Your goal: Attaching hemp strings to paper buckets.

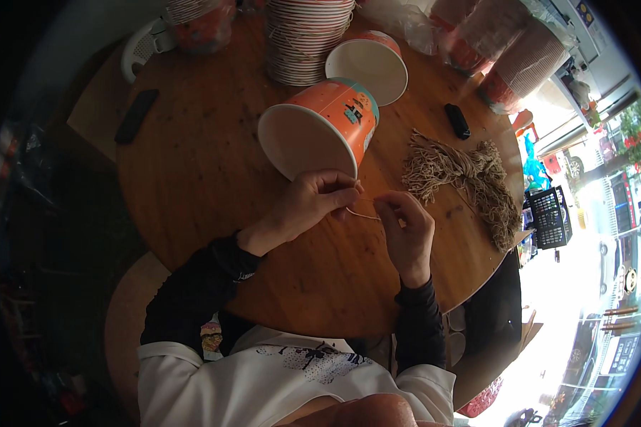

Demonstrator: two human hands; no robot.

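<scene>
An orange paper bucket [345, 114] with a teal band lies on its side on the round wooden table, its white mouth turned toward me. Just at the near edge of its rim, my left hand [313, 203] is closed in a pinch on a thin pale string [364, 215]. The fingertips sit close to the rim; whether they touch it I cannot tell. To the right, thumb and fingers of my right hand [408, 226] are pinched together on the string, which spans the short gap between both hands. Beyond the right hand lies a tied bundle of tan strings [463, 174].
Behind the bucket lies a second paper bucket [369, 69], beside a tall nested stack [308, 43]. More stacks in plastic [523, 60] stand at the far right. A small black object [457, 121] lies near the bundle, a dark flat object [136, 115] at the left edge.
</scene>
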